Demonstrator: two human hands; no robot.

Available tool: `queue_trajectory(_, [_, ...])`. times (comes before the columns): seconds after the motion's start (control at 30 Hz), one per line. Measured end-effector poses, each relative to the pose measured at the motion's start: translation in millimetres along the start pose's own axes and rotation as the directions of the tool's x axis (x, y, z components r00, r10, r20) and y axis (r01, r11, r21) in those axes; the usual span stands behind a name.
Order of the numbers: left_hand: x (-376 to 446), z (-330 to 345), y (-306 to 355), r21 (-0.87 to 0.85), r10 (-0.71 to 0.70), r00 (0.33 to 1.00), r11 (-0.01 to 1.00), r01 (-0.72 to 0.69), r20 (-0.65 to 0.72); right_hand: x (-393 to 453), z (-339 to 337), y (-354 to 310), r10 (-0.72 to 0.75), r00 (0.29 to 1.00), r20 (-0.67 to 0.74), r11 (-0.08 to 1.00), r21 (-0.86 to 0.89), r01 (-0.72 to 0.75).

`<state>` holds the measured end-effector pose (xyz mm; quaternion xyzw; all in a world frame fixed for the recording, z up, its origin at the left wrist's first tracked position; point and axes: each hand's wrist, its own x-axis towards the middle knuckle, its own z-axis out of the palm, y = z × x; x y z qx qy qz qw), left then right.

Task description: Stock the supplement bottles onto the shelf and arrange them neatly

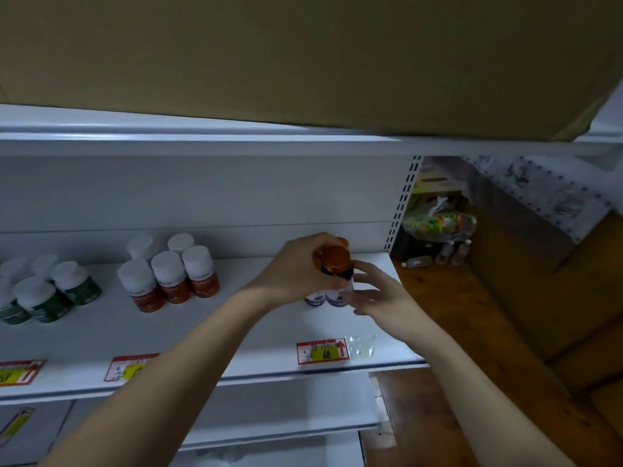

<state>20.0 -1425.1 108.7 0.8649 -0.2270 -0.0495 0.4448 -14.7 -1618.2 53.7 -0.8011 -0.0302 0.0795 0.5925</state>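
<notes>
Supplement bottles (337, 281) with orange caps and purple labels stand together at the right end of the white shelf (236, 318), behind the price tag (322, 350) marked 68. We curl our left hand (296, 267) around their tops, while our right hand (374, 291) rests spread fingers against the nearest bottle's side. Red-labelled bottles (172, 274) stand well apart leftward.

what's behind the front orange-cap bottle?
Behind the orange-cap bottle, one more orange cap shows. The left hand covers whatever else stands there.
</notes>
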Motion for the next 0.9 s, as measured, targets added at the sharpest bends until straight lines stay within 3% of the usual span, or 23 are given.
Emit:
queue_trajectory(0.1, [15.7,12.8,-6.0,0.073,-0.005,0.995,0.997,0.012,-0.100,11.6,-10.0,36.9,0.090,0.986,-0.137,0.988,0.135,-0.072])
queue_trajectory(0.17, [24.8,20.9,-11.8,0.089,-0.031,0.987,0.995,0.045,-0.155,17.0,-10.3,65.0,0.093,0.969,-0.229,0.995,0.066,-0.079])
queue_trajectory(0.3, [45.3,39.6,-26.9,0.228,-0.067,0.985,0.968,0.102,-0.157,18.4,2.9,108.6,0.038,0.983,-0.180,0.963,-0.257,-0.084])
queue_trajectory(0.37, [52.8,48.0,-32.4,0.277,-0.103,0.984,0.950,0.141,-0.148,17.2,8.1,121.4,-0.097,0.986,-0.139,0.829,-0.559,0.002])
queue_trajectory(0.43, [56.8,54.9,-36.6,0.335,-0.144,0.978,0.923,0.188,-0.152,18.0,10.0,125.1,-0.198,0.972,-0.125,0.740,-0.669,0.065])
queue_trajectory(0.7, [59.3,74.0,-42.0,0.598,-0.147,0.980,0.776,0.199,-0.135,21.0,14.4,130.9,-0.194,0.964,-0.180,0.706,-0.708,0.011])
queue_trajectory(0.8, [52.9,70.3,-42.4,0.608,-0.129,0.980,0.770,0.195,-0.152,21.4,13.9,125.2,-0.146,0.981,-0.129,0.748,-0.663,0.024])
queue_trajectory(0.9, [48.5,65.3,-36.9,0.550,-0.119,0.968,0.805,0.224,-0.220,33.2,0.7,102.5,-0.003,0.995,-0.096,0.822,-0.567,-0.052])
